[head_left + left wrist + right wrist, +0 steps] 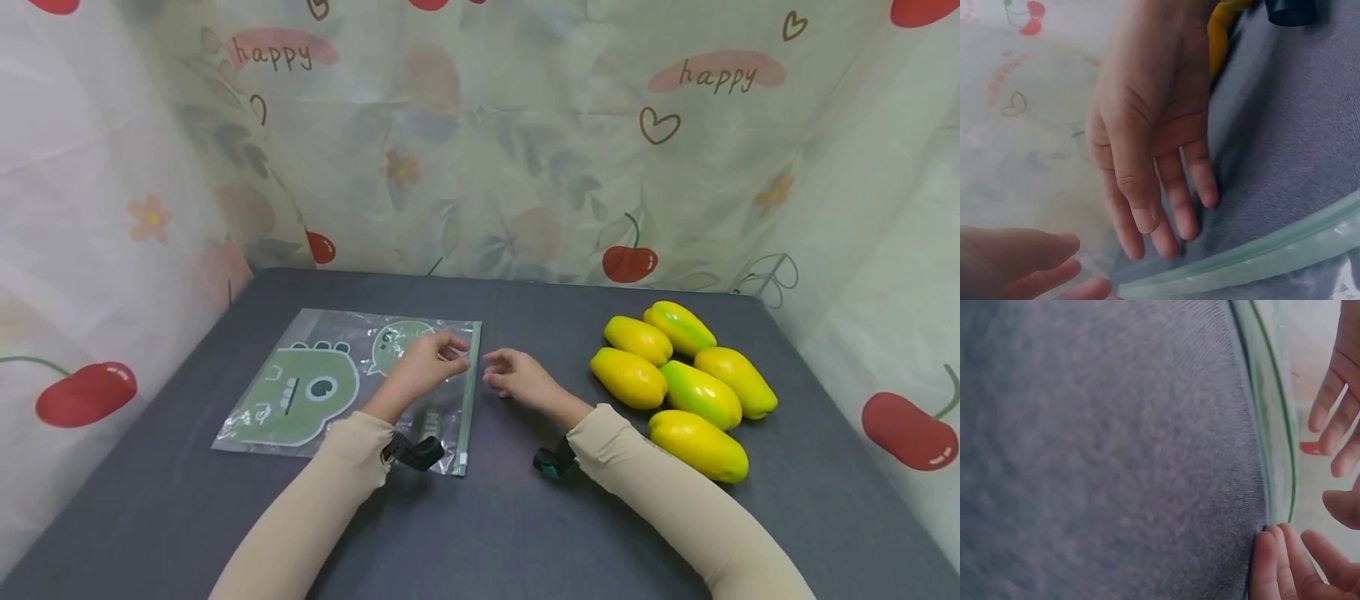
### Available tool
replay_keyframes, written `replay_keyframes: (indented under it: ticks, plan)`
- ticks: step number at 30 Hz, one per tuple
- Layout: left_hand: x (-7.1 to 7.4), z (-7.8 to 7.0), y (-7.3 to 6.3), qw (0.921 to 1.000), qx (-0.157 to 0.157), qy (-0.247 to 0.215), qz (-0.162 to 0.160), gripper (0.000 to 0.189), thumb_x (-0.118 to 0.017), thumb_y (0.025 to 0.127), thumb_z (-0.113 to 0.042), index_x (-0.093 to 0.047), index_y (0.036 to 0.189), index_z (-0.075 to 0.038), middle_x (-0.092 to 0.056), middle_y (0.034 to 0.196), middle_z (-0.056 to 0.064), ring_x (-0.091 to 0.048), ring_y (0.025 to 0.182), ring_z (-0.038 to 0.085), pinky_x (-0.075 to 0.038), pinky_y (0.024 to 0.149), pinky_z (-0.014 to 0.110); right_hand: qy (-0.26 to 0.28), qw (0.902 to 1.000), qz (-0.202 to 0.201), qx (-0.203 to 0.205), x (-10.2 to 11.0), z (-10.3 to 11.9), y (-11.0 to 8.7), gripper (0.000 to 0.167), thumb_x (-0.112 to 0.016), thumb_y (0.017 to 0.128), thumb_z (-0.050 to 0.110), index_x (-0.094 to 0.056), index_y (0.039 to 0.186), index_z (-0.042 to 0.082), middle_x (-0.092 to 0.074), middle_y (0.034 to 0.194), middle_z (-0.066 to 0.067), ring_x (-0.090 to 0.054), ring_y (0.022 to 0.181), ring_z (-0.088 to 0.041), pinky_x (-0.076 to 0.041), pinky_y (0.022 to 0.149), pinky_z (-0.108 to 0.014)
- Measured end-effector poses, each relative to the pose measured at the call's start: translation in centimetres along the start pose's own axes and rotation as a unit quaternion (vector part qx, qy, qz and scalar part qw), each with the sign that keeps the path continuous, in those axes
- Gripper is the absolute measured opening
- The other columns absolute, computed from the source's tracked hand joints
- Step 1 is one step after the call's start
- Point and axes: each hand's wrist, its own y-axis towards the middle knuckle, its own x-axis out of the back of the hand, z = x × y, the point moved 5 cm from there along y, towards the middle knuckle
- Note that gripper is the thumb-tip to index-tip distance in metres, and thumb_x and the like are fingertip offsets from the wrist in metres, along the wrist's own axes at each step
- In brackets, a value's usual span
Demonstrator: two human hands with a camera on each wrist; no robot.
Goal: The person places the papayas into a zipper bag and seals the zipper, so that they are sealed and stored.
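A clear zip bag [281,446] with green cartoon dinosaur prints lies flat on the dark tabletop, left of the middle. Its green zip edge [472,375] faces right, and a white slider [462,458] sits at the near end. Over the bag, close to that edge, is my left hand [423,367], fingers loosely bent and holding nothing. Just right of the edge my right hand [525,382] faces it, also empty. In the left wrist view the right hand [1154,125] shows relaxed, spread fingers. The right wrist view has the right fingertips [1266,550] overlapping the zip edge.
Several yellow, slightly green fruits shaped like mangoes [628,378] lie grouped on the right, beside the right forearm. A patterned curtain [487,167] hangs behind the table and along both sides. Black wrist cameras [416,452] are strapped beneath both wrists.
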Motion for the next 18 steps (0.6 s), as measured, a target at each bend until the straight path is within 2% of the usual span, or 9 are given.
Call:
replay_keyframes:
  ticks: [3,5,10,14,18]
  plan:
    - [-0.4,0.9,0.5,0.9998,0.008,-0.021,0.000,0.030,-0.067,0.088,-0.015,-0.066,0.115,-0.002,-0.070,0.101,0.016,-0.066,0.084,0.023,-0.054,0.068,0.030,-0.016,0.9998,0.012,-0.002,-0.3,-0.1,0.3,0.038,-0.057,0.095,0.011,-0.055,0.132,0.000,-0.064,0.117,-0.016,-0.064,0.096,-0.021,-0.055,0.073,-0.030]
    - [-0.7,1.4,0.9,0.9992,0.019,-0.035,0.002,0.029,-0.069,0.086,-0.013,-0.066,0.112,-0.002,-0.070,0.100,0.017,-0.066,0.081,0.022,-0.053,0.066,0.028,-0.024,0.9995,0.021,0.000,-0.5,-0.1,0.6,0.037,-0.059,0.094,0.009,-0.056,0.130,0.000,-0.065,0.113,-0.015,-0.063,0.086,-0.017,-0.053,0.068,-0.027]
    - [-1.6,2.4,1.5,0.9973,0.046,-0.053,0.021,0.028,-0.071,0.084,-0.011,-0.066,0.110,-0.001,-0.070,0.095,0.014,-0.062,0.073,0.016,-0.049,0.060,0.022,-0.034,0.9989,0.032,0.000,-0.8,0.0,1.2,0.042,-0.066,0.088,0.006,-0.056,0.128,-0.003,-0.062,0.105,-0.014,-0.052,0.068,-0.012,-0.045,0.057,-0.022]
    - [-2.1,2.9,1.7,0.9965,0.061,-0.049,0.030,0.027,-0.073,0.082,-0.011,-0.066,0.107,-0.002,-0.069,0.086,0.009,-0.058,0.066,0.013,-0.047,0.056,0.022,-0.041,0.9984,0.036,-0.013,-0.9,-0.1,1.5,0.049,-0.070,0.085,0.006,-0.054,0.130,-0.002,-0.060,0.106,-0.015,-0.053,0.073,-0.013,-0.047,0.059,-0.023]
    - [-2.3,3.3,1.7,0.9954,0.077,-0.049,0.029,0.026,-0.075,0.081,-0.014,-0.067,0.104,-0.004,-0.068,0.084,0.006,-0.058,0.066,0.013,-0.047,0.056,0.022,-0.051,0.9975,0.045,-0.021,-1.0,-0.1,1.7,0.058,-0.074,0.082,0.007,-0.050,0.134,-0.002,-0.059,0.108,-0.016,-0.054,0.082,-0.018,-0.048,0.066,-0.027]
